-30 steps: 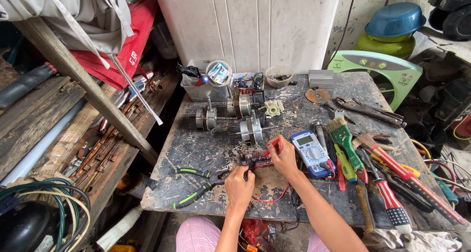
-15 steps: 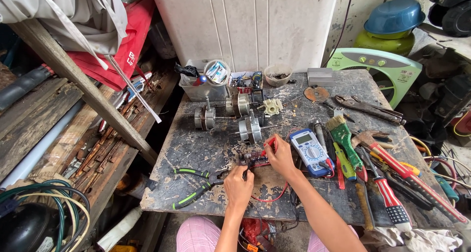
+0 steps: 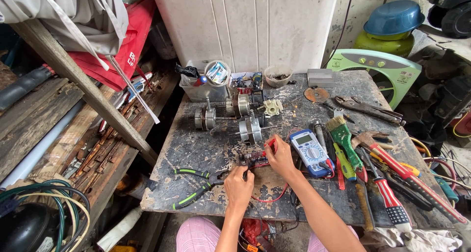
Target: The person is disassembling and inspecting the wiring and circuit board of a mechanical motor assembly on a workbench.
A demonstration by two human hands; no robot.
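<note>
1. Two bare hands meet over a small red circuit board (image 3: 254, 159) lying near the front middle of a scarred, paint-flecked work surface (image 3: 196, 149).
2. The left hand (image 3: 239, 185) has its fingers closed narrowly around a black probe (image 3: 246, 172), whose tip rests at the board's front edge.
3. The right hand (image 3: 280, 156) pinches a red probe (image 3: 269, 143) between thumb and forefinger, the tip pressed to the board's right end.
4. A red wire (image 3: 272, 199) loops across the surface just in front of the hands.
5. A blue multimeter (image 3: 310, 153) lies face up just beside the right hand, on its outer side.
6. Green-handled pliers (image 3: 196, 188) lie open to the left of the left hand, close to it but apart.
7. Three small motors (image 3: 230, 115) with bare shafts stand behind the board, toward the back of the surface.
8. A green-handled brush (image 3: 343, 136), screwdrivers with red handles (image 3: 390, 198) and a hammer (image 3: 402, 171) crowd the right side.
9. A white appliance casing (image 3: 245, 26) rises behind the surface.
</note>
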